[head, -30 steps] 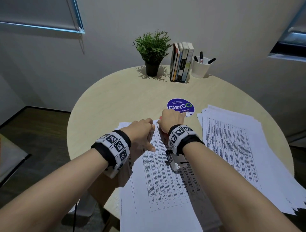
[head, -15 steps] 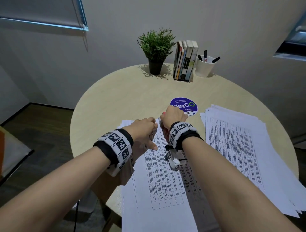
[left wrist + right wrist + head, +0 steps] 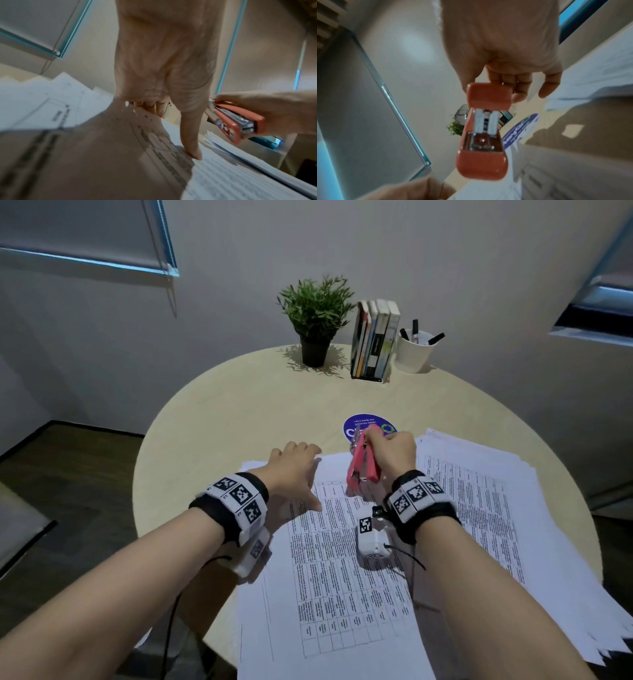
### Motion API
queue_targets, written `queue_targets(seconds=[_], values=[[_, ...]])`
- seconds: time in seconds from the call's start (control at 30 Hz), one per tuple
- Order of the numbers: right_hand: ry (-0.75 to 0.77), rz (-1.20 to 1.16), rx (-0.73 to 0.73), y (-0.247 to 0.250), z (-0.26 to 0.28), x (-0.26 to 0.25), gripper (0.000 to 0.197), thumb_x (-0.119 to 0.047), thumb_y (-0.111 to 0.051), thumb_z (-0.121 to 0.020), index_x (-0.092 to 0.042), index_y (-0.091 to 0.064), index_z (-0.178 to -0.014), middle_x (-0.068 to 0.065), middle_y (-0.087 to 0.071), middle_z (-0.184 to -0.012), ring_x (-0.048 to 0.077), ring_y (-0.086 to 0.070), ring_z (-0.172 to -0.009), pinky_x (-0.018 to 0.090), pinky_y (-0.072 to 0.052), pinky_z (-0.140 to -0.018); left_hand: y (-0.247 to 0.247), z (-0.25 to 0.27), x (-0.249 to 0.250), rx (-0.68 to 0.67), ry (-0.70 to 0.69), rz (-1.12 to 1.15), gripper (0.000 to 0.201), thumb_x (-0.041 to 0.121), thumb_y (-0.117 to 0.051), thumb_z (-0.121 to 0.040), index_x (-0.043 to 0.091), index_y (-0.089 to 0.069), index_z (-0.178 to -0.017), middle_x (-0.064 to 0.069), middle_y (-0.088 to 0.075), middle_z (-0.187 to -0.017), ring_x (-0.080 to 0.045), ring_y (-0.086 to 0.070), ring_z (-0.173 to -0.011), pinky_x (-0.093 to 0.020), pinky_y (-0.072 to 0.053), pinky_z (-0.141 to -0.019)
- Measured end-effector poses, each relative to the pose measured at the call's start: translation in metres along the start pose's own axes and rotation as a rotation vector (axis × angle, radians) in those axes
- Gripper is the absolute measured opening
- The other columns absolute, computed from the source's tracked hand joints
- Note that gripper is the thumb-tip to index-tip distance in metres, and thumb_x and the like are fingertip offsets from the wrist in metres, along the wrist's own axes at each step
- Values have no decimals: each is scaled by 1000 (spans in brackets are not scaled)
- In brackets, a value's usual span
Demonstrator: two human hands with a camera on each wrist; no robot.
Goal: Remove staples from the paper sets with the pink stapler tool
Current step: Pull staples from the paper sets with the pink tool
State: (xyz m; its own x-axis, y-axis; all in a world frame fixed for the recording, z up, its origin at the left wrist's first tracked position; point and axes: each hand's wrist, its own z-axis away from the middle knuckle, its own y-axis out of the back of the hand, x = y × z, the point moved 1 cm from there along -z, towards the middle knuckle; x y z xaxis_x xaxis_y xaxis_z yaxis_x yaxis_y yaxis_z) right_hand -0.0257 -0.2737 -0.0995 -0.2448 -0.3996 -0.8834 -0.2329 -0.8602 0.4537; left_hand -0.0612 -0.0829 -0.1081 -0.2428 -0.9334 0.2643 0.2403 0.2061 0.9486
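Above near papers (image 3: 342, 559): right hand (image 3: 394, 453) grips pink stapler (image 3: 363, 465); left hand (image 3: 294, 470) flat, fingers spread, pressing papers; cup (image 3: 412, 354) holds markers (image 3: 415, 331).

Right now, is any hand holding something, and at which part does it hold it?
The right hand grips the pink stapler at its far end. The left hand holds nothing; it presses the paper set.

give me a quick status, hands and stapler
Left hand flat, pressing the paper set. Right hand grips pink stapler, lifted off the sheet. Nothing in the way.
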Motion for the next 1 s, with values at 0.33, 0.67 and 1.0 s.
queue_targets(seconds=[0.33, 0.67, 1.0], values=[[48, -78, -330, 64, 25, 7, 60, -44, -73, -76, 16, -67, -81, 11, -65, -67, 18, -58, -61, 28, -44, -68, 3, -6, 4, 30, 24, 94, 17, 17, -74, -75, 14, -57, -79, -1, -53, -91, -25, -51, -92, -31, -32, -74], [-34, 87, -452, 56, 55, 6, 41, -20, -64, -93, -3, -58, -56, -3, -56, -37, 4, -50, -30, 10, -34, -34, -2, 17, 13, -61, -17, -44, 65, 44, -82, -65, 19, -50, -117, 4, -55, -119, -21, -46, -114, -41, -33, -89], [-73, 94, -459, 50, 72, 2, 24, -16, -64, -92, 6, -67, -85, 5, -60, -47, 9, -55, -32, 12, -39, -35, 4, 26, -6, -52, -62, 29, 86, 31, -79, -72, 25, -36, -146, -3, -36, -150, -24, -37, -135, -43, -36, -107]])
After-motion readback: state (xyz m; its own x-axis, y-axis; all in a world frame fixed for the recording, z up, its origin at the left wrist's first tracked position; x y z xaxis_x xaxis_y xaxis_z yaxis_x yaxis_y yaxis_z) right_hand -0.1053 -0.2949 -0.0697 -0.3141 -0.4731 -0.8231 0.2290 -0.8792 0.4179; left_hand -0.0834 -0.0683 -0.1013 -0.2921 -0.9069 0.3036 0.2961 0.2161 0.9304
